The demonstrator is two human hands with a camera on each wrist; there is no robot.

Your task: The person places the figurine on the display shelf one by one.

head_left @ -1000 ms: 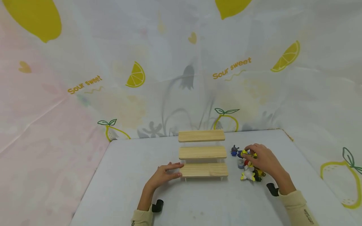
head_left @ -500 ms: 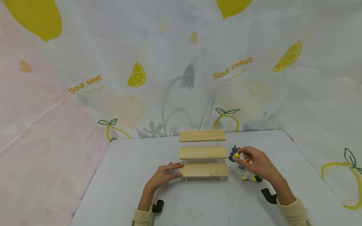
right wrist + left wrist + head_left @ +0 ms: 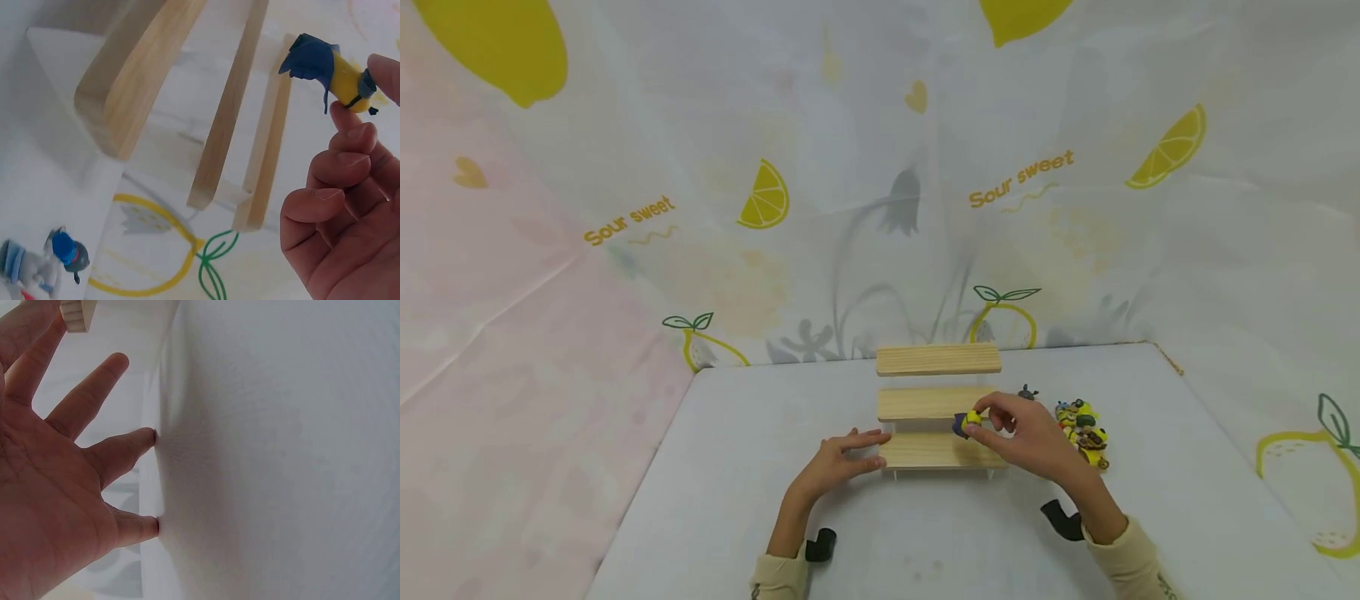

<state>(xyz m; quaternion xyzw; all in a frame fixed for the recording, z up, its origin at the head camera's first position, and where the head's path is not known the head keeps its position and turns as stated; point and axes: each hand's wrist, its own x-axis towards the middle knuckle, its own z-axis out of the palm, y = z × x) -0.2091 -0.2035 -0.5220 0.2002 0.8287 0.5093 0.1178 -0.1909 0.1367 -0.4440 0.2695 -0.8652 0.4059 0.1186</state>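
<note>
My right hand [image 3: 1026, 435] pinches a small yellow and dark-blue toy figure [image 3: 340, 74] between thumb and forefinger, over the bottom step of a three-step wooden shelf [image 3: 925, 452]. In the right wrist view the figure lies sideways, its blue end pointing away from the fingers, and the other fingers curl in below it. My left hand [image 3: 837, 468] is at the left end of the bottom step, fingers spread. In the left wrist view two fingertips [image 3: 150, 436] press on the white tabletop, and another finger reaches the step's wooden end [image 3: 76, 317].
Several small figures [image 3: 1084, 429] lie in a heap right of the shelf. A grey figure with blue [image 3: 67, 249] stands nearer the shelf, partly behind the right hand in the head view. A lemon-printed curtain [image 3: 850, 275] hangs behind the white table [image 3: 737, 467].
My right hand has picked the yellow and blue figure from the heap and carried it left, over the shelf's bottom step. The left hand has stayed in place.
</note>
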